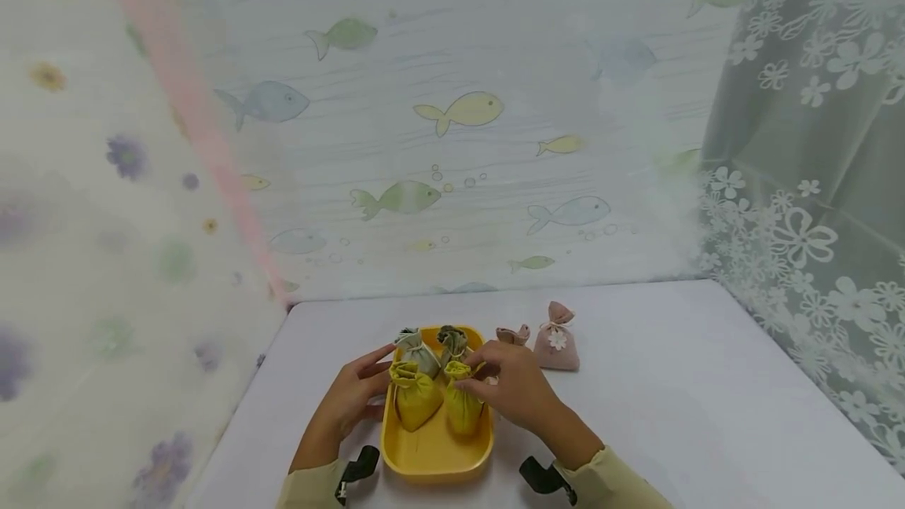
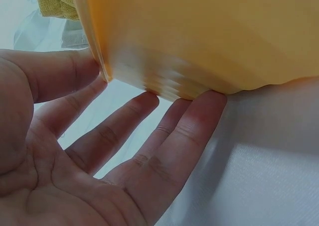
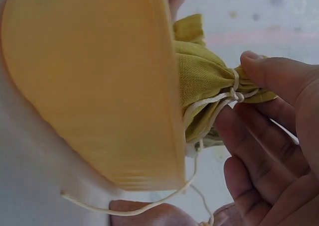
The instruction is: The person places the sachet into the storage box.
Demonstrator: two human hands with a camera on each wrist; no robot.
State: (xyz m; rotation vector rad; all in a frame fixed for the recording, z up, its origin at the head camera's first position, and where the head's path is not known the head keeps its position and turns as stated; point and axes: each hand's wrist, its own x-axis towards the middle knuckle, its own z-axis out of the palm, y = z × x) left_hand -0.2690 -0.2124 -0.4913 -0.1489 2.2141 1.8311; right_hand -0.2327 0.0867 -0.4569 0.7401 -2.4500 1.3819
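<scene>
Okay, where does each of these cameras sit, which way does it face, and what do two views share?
Head: on the person's head, facing forward and down at a yellow tray; the left hand, right hand and sleeves show.
Left wrist: on that wrist, facing the tray's outer side; the left hand shows, fingertips touching it.
Right wrist: on that wrist, facing the tray and a yellow pouch; the right hand shows, pinching its gathered top.
Shared: head and right wrist both show that pinched pouch.

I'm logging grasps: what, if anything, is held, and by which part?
The right hand pinches a yellow drawstring pouch by its gathered top; the left hand touches the outside of the yellow tray.
</scene>
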